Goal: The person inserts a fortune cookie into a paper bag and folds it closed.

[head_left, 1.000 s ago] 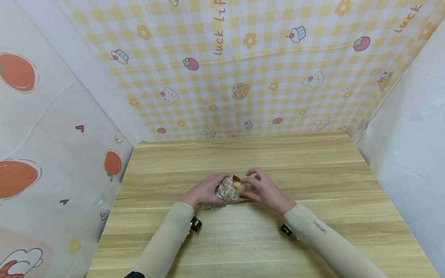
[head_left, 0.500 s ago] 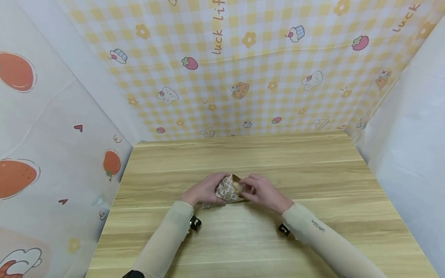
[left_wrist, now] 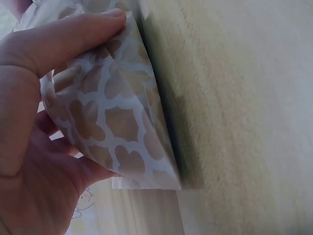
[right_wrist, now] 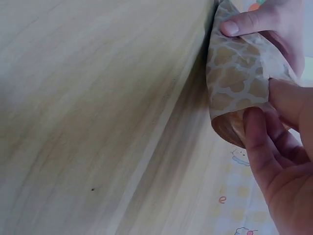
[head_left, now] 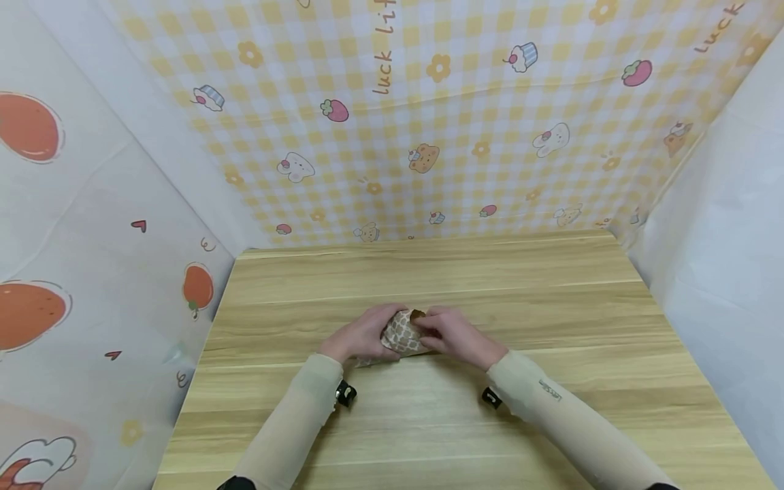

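Observation:
A paper bag (head_left: 401, 333) with a brown-and-white patch pattern lies on its side on the wooden table, its mouth toward the right. My left hand (head_left: 365, 333) grips the bag's body from the left; its thumb presses the patterned side in the left wrist view (left_wrist: 120, 122). At the mouth is my right hand (head_left: 456, 333), its fingers curled. In the right wrist view a finger reaches inside the brown-lined opening (right_wrist: 229, 128) while the thumb lies on the outer paper, pinching the rim. The bag's contents are hidden by the fingers and paper.
The wood-grain table (head_left: 520, 272) extends around both hands. Behind it hangs a yellow checked cloth (head_left: 465, 136) with cartoon prints. White covered walls stand at the left (head_left: 153, 286) and right (head_left: 723, 224).
My right hand has moved left, closing onto the bag's mouth. A pale tan piece seen at the opening before is now out of sight. The left hand keeps its hold.

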Available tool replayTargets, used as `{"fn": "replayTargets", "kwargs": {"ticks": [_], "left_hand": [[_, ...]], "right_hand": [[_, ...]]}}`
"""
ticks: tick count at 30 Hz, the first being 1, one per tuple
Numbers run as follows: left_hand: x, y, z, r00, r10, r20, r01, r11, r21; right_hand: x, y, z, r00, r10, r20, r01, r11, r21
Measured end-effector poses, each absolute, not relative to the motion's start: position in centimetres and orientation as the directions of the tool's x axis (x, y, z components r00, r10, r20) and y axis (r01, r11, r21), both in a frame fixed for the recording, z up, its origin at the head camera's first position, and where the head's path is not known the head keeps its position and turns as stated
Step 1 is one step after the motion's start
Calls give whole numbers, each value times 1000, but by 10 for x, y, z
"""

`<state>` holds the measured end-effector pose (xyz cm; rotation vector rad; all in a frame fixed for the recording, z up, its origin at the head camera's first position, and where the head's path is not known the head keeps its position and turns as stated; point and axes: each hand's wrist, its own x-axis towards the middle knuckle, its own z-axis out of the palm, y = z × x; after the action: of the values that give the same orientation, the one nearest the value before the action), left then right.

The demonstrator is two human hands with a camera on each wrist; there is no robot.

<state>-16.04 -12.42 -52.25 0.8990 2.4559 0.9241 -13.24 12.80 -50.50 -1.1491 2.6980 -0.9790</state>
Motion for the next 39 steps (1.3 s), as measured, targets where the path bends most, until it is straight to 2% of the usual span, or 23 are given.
{"fn": "replayTargets", "kwargs": {"ticks": [7, 11, 18, 25, 35, 39], "left_hand": [[-161, -125, -525, -726, 678, -115, 434, 580, 689], [-162, -126, -526, -725, 679, -111, 443, 584, 680], [-163, -126, -526, -719, 688, -98, 466, 581, 668], [-161, -125, -525, -711, 698, -87, 487, 578, 655], [-161, -124, -526, -724, 682, -101, 466, 592, 658], [-161, -125, -526, -723, 683, -101, 459, 584, 669]], "right_hand": [[-135, 127, -507, -747, -645, 162, -552, 464, -693], [-135, 128, -509, -755, -625, 199, -539, 418, -731], [-136, 130, -511, -706, -650, 282, -624, 382, -681], [-140, 129, -510, -642, -716, 275, -700, 400, -592], [-137, 133, -509, -622, -744, 244, -693, 377, -615], [-135, 135, -509, -628, -759, 169, -659, 404, -634]]}}
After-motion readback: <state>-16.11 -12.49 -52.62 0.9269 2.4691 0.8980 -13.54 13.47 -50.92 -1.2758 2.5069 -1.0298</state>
